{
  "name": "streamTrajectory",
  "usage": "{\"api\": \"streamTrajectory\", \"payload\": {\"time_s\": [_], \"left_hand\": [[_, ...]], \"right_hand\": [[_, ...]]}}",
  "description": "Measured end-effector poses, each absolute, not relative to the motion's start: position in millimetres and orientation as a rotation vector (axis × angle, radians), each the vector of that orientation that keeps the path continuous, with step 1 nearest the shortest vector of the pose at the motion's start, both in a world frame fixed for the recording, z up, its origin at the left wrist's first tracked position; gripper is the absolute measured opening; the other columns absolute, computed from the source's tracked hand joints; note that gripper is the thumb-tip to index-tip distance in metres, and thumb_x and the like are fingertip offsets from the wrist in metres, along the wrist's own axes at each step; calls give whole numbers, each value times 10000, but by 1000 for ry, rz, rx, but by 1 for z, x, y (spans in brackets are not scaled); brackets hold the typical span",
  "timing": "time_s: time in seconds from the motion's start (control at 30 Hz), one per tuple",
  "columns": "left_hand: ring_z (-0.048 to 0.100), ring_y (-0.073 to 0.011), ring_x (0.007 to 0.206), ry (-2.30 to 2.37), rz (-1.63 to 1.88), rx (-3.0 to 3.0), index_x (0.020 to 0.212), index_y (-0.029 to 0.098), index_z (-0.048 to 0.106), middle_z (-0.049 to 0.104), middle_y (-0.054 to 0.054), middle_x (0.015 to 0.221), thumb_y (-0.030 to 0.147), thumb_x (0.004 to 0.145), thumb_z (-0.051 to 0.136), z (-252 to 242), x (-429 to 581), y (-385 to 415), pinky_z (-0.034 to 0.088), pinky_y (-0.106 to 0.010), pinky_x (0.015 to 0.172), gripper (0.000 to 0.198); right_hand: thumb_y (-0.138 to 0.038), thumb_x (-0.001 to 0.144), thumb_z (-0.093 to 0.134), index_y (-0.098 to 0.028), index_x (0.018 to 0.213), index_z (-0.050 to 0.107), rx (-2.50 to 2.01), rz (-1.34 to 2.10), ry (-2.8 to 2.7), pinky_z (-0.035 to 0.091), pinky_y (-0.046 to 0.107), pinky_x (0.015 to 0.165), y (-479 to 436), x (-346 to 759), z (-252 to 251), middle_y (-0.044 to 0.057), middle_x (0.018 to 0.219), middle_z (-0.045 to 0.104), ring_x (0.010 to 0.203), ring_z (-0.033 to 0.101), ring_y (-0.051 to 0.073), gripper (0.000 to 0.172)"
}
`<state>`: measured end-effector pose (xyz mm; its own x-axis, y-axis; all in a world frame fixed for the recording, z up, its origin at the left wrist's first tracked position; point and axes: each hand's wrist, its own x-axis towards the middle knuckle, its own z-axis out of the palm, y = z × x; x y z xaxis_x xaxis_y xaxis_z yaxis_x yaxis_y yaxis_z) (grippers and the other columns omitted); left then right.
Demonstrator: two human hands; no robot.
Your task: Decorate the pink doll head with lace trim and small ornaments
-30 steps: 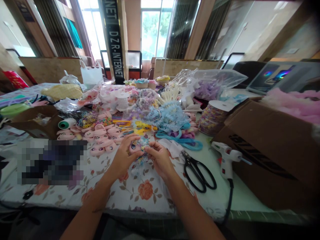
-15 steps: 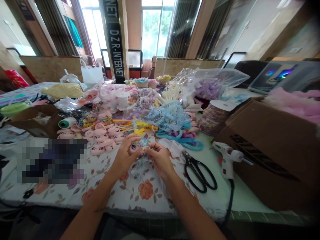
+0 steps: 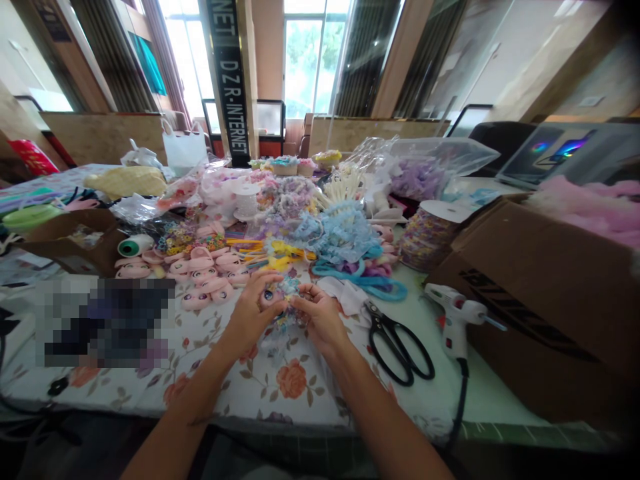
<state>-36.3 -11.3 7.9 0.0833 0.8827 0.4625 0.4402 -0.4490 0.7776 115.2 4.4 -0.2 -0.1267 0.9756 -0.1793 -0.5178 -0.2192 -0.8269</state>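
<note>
A small doll head (image 3: 269, 297) with a painted eye sits between my hands above the flowered tablecloth (image 3: 230, 393). My left hand (image 3: 257, 310) is wrapped round its left side, thumb across the front. Pale blue, yellow and white frilly trim (image 3: 290, 288) surrounds the head on the right. The fingertips of my right hand (image 3: 320, 313) pinch this trim close to my left thumb. Black-handled scissors (image 3: 397, 343) lie to the right of my right forearm, with white fabric (image 3: 345, 295) beside their blades.
Pink doll faces (image 3: 203, 273), blue ruffled trim (image 3: 335, 230) and a yarn spool (image 3: 430, 233) lie beyond my hands. A glue gun (image 3: 455, 317) with a cord and a cardboard box (image 3: 540, 300) stand right. An open brown box (image 3: 75, 243) is left.
The doll head has turned slightly, and the trim around it has shifted a little. Both hands have stayed nearly in place, still holding head and trim.
</note>
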Motion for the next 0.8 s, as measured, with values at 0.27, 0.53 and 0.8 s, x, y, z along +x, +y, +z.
{"api": "streamTrajectory", "payload": {"time_s": [0.27,0.53,0.8], "left_hand": [[482,-250,1219,1321,1321,1943,1118,228,574,539,-94,1245,363,810,637,9,-36,-11,376,-389,1029,343],[485,-236,1219,1322,1310,1960,1124,223,568,541,-90,1238,336,812,639,10,-36,-12,376,-373,1031,339],[478,-259,1227,1348,1287,2011,1146,230,558,532,-99,1259,355,811,636,8,-36,-7,364,-420,1044,366]], "right_hand": [[-181,487,831,-192,808,554,-873,1636,-717,227,179,403,6,115,-4,-110,491,508,393,391,41,425],[-184,474,838,-198,805,549,-882,1661,-707,202,180,382,6,116,-4,-118,473,485,367,366,39,439],[-176,464,837,-187,838,560,-881,1641,-689,272,181,420,7,117,-2,-75,545,585,431,467,64,465]]}}
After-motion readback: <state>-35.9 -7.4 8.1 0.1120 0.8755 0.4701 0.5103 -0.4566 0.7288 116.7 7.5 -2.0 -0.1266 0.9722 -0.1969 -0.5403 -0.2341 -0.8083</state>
